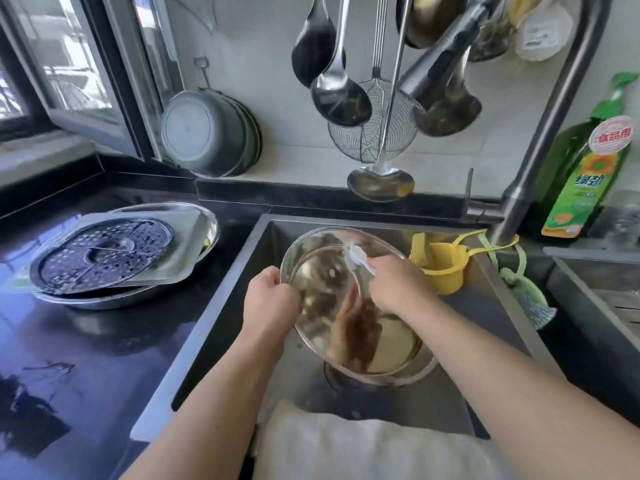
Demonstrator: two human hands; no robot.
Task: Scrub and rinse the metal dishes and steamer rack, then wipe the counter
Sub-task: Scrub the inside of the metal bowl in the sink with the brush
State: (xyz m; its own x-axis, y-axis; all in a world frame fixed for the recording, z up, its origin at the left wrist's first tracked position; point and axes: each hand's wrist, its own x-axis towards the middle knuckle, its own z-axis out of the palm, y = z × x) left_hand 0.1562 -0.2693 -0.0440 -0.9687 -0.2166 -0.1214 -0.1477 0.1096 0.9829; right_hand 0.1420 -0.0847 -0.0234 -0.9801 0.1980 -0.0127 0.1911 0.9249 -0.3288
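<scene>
A round shiny metal dish (322,271) is held tilted over the sink (270,233). My left hand (270,303) grips its left rim. My right hand (398,285) holds a whitish scrubbing cloth (358,258) against the dish's inner face. On the black counter (86,358) to the left, a perforated round steamer rack (104,251) lies on a squarish metal tray (187,233), which rests on a round metal dish (100,301).
The tap (540,133) arches over the sink from the right. A green detergent bottle (585,161) stands at the back right. A yellow strainer cup (443,268) hangs at the sink's right wall. Ladles (339,91) hang on the wall; basins (207,133) lean beneath the window.
</scene>
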